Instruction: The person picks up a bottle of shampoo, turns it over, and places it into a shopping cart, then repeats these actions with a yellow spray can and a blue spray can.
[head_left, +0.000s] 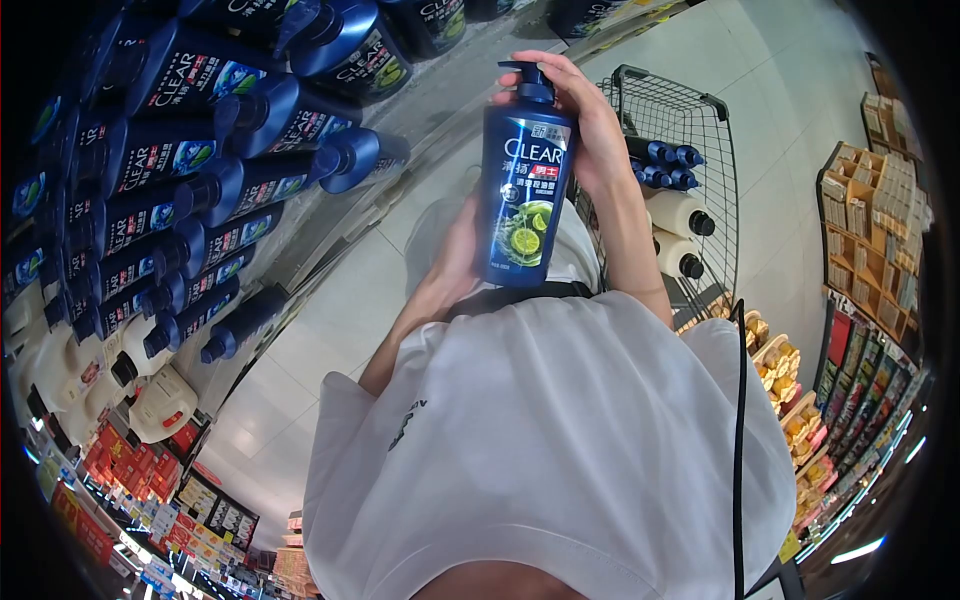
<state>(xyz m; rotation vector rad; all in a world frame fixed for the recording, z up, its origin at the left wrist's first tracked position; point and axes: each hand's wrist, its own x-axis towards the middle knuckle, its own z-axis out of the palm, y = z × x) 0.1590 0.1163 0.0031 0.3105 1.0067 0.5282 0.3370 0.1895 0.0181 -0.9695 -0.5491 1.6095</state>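
Observation:
A dark blue CLEAR shampoo bottle (522, 195) with a pump top and a lime picture on its label is held in front of my body, its front turned towards me. My left hand (459, 245) grips the lower left side, with its fingers hidden behind the bottle. Around the upper right side and the pump curls my right hand (590, 125), some fingertips showing behind the neck. Rows of similar blue pump bottles (150, 155) fill the shelf on the left.
A black wire shopping cart (722, 108) stands at the right, with several blue bottles (660, 165) and white jugs (680, 212) inside. White jugs (160, 405) are on the left shelf. Wooden display shelving (868, 220) and packaged goods (775, 365) lie farther right.

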